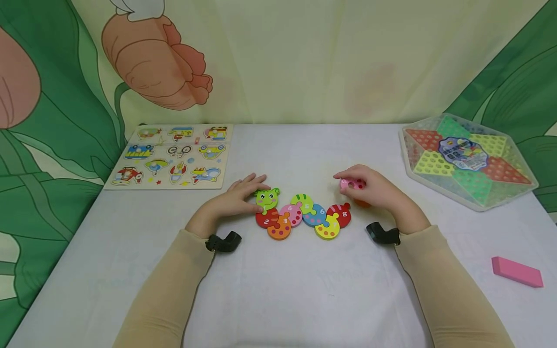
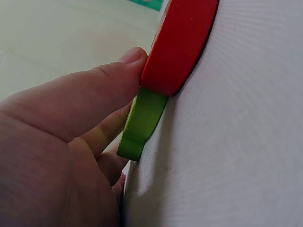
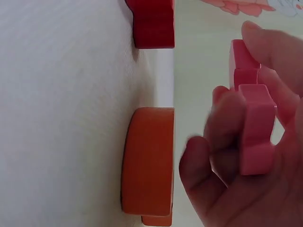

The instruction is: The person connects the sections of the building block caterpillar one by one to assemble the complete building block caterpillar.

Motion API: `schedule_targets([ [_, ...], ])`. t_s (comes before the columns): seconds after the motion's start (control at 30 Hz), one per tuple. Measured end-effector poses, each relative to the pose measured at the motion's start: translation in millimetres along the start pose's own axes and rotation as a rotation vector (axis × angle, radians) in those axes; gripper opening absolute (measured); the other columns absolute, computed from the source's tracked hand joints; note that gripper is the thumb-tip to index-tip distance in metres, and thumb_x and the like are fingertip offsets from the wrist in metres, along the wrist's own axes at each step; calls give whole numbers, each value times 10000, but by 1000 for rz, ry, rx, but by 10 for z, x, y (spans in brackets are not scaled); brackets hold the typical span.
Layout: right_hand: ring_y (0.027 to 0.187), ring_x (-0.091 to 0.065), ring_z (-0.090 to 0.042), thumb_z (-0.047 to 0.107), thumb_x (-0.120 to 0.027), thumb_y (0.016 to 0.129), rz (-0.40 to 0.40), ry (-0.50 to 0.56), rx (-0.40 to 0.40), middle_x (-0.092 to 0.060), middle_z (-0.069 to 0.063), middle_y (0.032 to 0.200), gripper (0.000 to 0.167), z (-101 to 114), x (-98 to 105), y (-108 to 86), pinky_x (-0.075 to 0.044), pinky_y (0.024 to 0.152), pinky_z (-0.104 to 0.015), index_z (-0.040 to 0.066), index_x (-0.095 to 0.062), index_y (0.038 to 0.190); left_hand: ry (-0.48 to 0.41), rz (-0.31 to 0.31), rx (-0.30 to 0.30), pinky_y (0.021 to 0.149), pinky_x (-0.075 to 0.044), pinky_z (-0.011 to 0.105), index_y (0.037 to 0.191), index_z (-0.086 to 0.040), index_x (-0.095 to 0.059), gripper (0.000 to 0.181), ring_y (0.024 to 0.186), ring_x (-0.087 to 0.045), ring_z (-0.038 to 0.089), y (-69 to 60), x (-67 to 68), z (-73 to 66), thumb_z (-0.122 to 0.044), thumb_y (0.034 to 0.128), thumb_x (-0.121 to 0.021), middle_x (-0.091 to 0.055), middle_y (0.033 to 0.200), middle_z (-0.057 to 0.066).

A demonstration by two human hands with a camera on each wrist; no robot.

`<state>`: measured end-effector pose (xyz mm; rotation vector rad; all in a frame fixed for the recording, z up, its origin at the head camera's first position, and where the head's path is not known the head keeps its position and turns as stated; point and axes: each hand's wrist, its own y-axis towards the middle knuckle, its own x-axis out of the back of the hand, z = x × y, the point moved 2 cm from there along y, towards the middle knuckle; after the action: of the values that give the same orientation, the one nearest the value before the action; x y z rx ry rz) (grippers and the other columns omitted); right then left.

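Observation:
My left hand (image 1: 235, 197) rests at the caterpillar puzzle's green head (image 1: 267, 199), fingers fairly straight, the thumb touching where it meets the red "2" piece (image 1: 264, 220). From there the joined pieces run right in a wavy row to the red "8" piece (image 1: 341, 216). Pinched in my right hand (image 1: 370, 186) is a pink puzzle piece (image 3: 256, 127), raised off the table. Beneath that hand an orange piece (image 3: 147, 163) lies on the cloth, apart from the row and mostly hidden in the head view.
A vehicle-picture puzzle board (image 1: 187, 166) lies at the back left. At the back right is a hexagonal Chinese checkers box (image 1: 467, 162). A pink block (image 1: 517, 271) sits near the right edge of the white table (image 1: 304, 295). A printed curtain hangs behind.

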<state>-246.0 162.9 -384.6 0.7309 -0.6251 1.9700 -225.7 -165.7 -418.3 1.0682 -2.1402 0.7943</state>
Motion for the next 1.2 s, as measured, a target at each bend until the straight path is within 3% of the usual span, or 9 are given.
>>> schedule_targets([
  [0.1,1105,-424,-266,236,-586,876,15,20,34,-485,-121,1184,348,-6,8,6,-501,831,-395,102,-581,1198,-4,3,-6,1142,30,461,1335,-205,-439,574,1422,18,199,-5,6,-12,-336,807,-619,-160,1530,-26],
  [0.33,1159,-386,-280,214,-533,908,23,58,15,-437,-121,1243,386,-30,33,-6,-484,879,-446,118,-510,1281,-5,3,-16,1141,27,463,1330,-196,-442,569,1421,14,209,-15,18,-32,-322,807,-626,-159,1530,-20],
  [0.53,1114,-417,-240,180,-454,944,22,76,22,-448,-105,1240,371,-55,33,3,-477,880,-347,132,-487,1310,-7,5,-8,1142,25,464,1334,-203,-437,568,1422,16,198,-6,13,-21,-327,810,-618,-159,1530,-26],
  [0.7,1078,-483,-259,232,-494,931,40,134,-16,-438,-111,1258,345,-79,38,9,-503,842,-274,111,-503,1254,-4,4,-11,1142,25,463,1337,-206,-435,569,1422,20,194,-2,7,-6,-332,812,-614,-158,1530,-26],
  [0.93,1098,-519,-297,187,-552,892,97,163,-74,-372,-117,1358,437,-88,94,-65,-519,840,-339,151,-436,1312,-12,6,-25,1141,25,468,1340,-198,-431,572,1422,23,192,1,-3,-27,-333,814,-610,-159,1530,-20],
  [1.2,882,-612,-188,259,-568,885,146,222,-95,-495,-122,1231,449,-83,103,-147,-496,792,-260,147,-453,1303,-5,3,-19,1139,28,477,1342,-188,-427,577,1422,26,207,-18,11,-29,-327,812,-611,-157,1531,-6],
])
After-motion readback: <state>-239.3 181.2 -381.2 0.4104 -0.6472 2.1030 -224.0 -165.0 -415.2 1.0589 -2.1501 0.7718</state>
